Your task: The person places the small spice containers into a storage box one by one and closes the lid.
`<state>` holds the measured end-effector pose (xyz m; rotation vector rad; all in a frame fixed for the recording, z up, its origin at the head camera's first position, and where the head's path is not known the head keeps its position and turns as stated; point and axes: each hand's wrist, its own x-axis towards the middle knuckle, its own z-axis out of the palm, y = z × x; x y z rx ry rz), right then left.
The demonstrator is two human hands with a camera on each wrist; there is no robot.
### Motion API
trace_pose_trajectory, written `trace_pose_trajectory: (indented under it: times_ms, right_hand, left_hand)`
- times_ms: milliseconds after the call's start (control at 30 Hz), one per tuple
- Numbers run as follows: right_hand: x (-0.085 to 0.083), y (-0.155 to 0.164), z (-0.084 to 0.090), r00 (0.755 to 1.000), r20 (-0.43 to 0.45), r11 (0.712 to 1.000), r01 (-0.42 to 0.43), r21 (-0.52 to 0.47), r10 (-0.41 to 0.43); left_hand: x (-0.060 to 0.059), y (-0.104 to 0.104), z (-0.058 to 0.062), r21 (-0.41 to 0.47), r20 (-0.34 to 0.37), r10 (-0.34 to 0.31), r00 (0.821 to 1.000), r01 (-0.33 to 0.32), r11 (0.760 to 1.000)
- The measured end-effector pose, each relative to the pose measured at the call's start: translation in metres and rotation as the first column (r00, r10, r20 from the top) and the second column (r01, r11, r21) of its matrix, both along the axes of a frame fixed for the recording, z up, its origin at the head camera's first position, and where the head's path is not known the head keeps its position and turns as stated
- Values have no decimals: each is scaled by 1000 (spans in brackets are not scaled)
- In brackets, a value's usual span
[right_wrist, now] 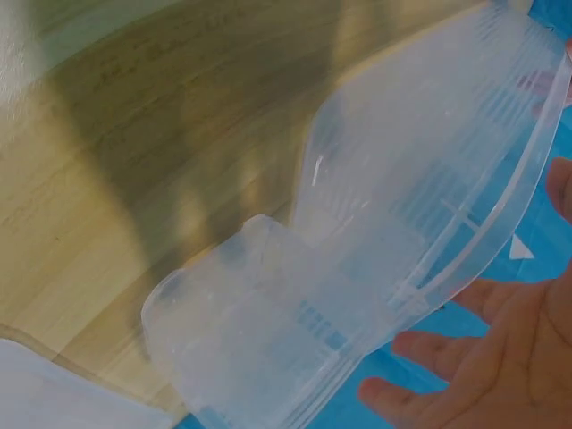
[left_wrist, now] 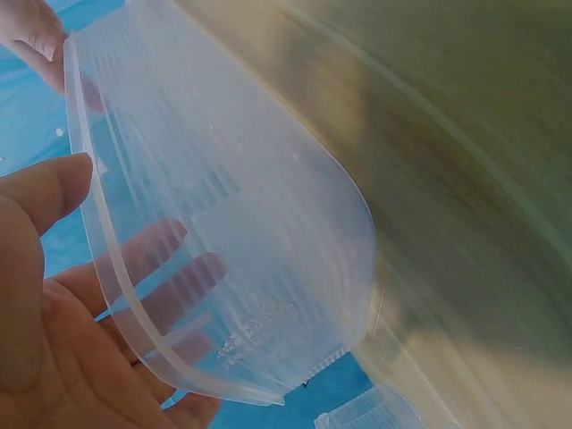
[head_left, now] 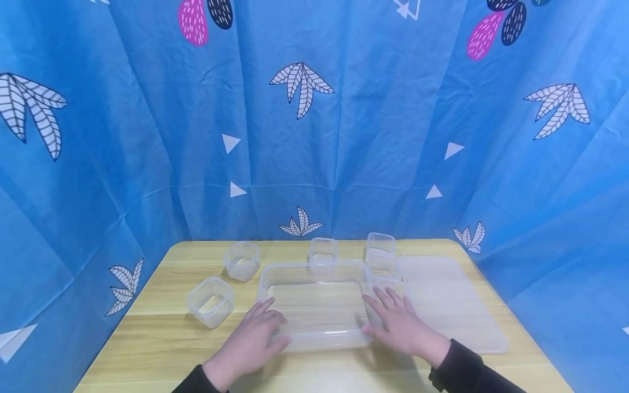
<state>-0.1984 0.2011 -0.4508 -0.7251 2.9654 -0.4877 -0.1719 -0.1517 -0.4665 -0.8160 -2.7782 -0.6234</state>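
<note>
A large clear rectangular plastic container (head_left: 314, 305) sits on the wooden table (head_left: 162, 338) in front of me. My left hand (head_left: 255, 334) lies against its left front corner, fingers straight and thumb along the front rim. My right hand (head_left: 397, 322) rests against its right side with fingers spread. In the left wrist view the left hand (left_wrist: 98, 259) cups the container (left_wrist: 232, 223), its fingers showing through the clear wall. In the right wrist view the right hand (right_wrist: 500, 357) lies straight-fingered beside the container (right_wrist: 429, 206).
Several small clear square tubs stand around the big one: front left (head_left: 211, 302), back left (head_left: 242, 261), back middle (head_left: 322, 254) and back right (head_left: 380, 248). A flat clear lid (head_left: 452, 300) lies on the right. Blue patterned curtains (head_left: 314, 136) close in the table.
</note>
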Motion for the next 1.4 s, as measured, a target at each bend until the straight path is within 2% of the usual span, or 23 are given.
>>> trace_pose_trajectory:
  times_ms: [400,533,700,867,1167,1400]
  right_hand:
    - [1,-5,-2,1000,9,1000,-6,-8,6]
    - [1,-7,-1,1000,-12,999,-28,-22,28]
    - [0,-10,-1,997,-42,998,-60,-28,59]
    - [1,-15,1,995,-66,997,-80,-16,79]
    - [3,-21,2,994,-78,996,-84,-10,83]
    - [3,-22,2,988,-120,995,-98,25,100]
  left_hand:
    - [-1,1,-2,-33,3,8,1000,-8,999]
    - [0,2,-1,-47,11,-4,1000,4,999]
    - [0,2,-2,-58,-31,-22,999,20,998]
    - [-1,2,-3,-68,-23,-25,999,24,997]
    - [-1,1,-4,-68,-42,-44,998,41,997]
    - [0,1,-2,-56,-61,-65,996,62,997]
